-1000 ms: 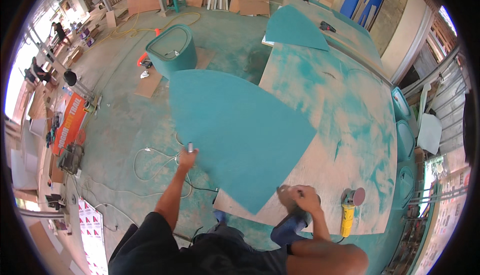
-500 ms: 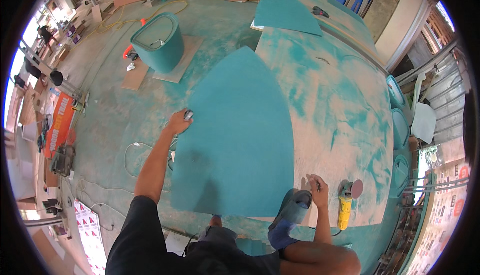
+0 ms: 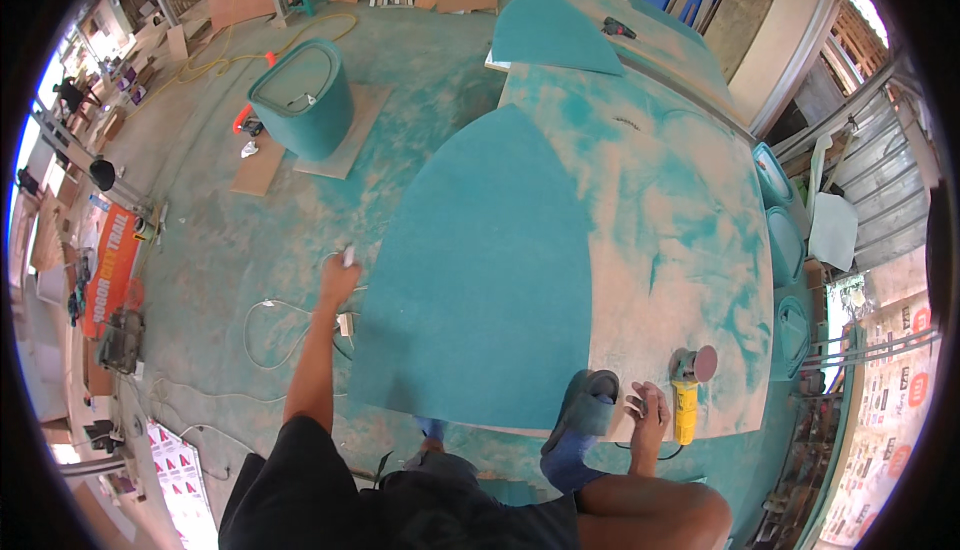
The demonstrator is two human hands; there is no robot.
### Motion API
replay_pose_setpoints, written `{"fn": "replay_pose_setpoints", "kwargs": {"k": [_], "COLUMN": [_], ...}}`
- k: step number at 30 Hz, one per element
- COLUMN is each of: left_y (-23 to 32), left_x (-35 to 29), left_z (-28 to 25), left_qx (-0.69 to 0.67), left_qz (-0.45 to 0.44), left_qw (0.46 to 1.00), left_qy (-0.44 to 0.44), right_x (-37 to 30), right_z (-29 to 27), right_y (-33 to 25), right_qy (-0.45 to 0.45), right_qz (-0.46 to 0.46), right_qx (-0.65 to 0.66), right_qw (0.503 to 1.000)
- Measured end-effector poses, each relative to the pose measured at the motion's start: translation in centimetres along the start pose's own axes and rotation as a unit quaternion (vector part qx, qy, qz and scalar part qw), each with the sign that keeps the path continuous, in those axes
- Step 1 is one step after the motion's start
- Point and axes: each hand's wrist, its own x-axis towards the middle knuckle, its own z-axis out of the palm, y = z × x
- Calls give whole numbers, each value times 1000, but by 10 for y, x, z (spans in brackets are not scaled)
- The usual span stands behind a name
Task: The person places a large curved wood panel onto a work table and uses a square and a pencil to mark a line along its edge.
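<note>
A large teal panel (image 3: pixel 470 270), pointed at its far end, lies partly on the dust-streaked board and extends past the board's left side. Left of the panel, apart from its edge, my left hand (image 3: pixel 338 282) is closed around a small pale object (image 3: pixel 348 256) whose kind I cannot make out. My right hand (image 3: pixel 650 410) is low over the board, its dusty fingers loosely bent and apart, with nothing visible in them. Just right of that hand lies a yellow angle grinder (image 3: pixel 685 412) with a round reddish disc. My sandalled foot (image 3: pixel 588 410) is at the panel's lower right corner.
The board (image 3: pixel 680 240) carries a smaller teal panel (image 3: pixel 555 35) at its far end. A teal tub-shaped piece (image 3: pixel 310 115) stands on the floor at far left. Cables (image 3: pixel 250 335) loop across the floor. Teal rounded pieces (image 3: pixel 785 245) line the right side.
My left hand has left the panel's left edge and moved outward and nearer to me. The panel's tip has shifted right on the board. My right hand's fingers have spread from a pinch.
</note>
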Motion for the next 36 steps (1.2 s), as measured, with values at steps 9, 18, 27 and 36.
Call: {"fn": "replay_pose_setpoints", "kwargs": {"k": [9,18,27,36], "left_y": [-35,-75,-33,-16], "left_x": [-198,-228,-245,-337], "left_z": [-19,-4,-22,39], "left_qx": [-46,44,17,-80], "left_qz": [-137,-127,-69,-115], "left_qw": [986,990,989,980], "left_qy": [-86,-45,-128,-139], "right_x": [-40,-74,-183,-236], "right_z": [2,110,321,383], "right_y": [-33,-102,-107,-93], "right_qy": [-382,-539,-625,-723], "right_qz": [119,211,160,107], "right_qx": [57,-154,-324,-361], "right_qw": [915,801,692,579]}}
